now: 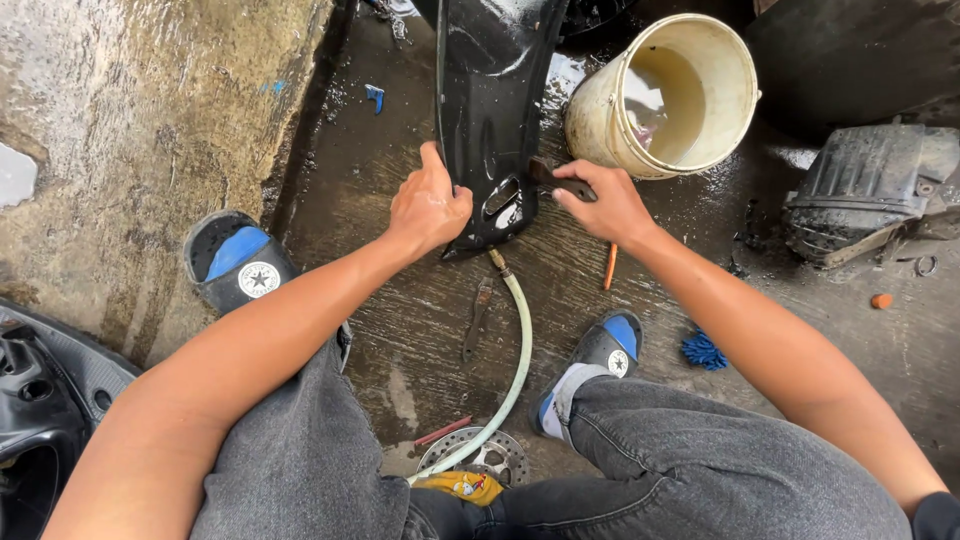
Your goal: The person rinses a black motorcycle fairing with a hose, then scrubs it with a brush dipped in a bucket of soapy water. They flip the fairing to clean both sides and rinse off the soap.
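Black panel [490,110] between hands: left hand [428,205] grips edge, right hand [610,205] holds brush [560,181].

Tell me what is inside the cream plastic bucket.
The cream plastic bucket, tilted toward the camera, holds murky water with something pale pinkish sunk at its left side. The bucket's near wall hides part of the bottom.

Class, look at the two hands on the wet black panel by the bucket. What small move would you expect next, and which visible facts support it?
Probably a short scrub along the black panel. The left hand grips its lower edge, steadying it, while the right hand holds a dark brush-like tool against its rim. The panel is wet, and a hose ends just below it.
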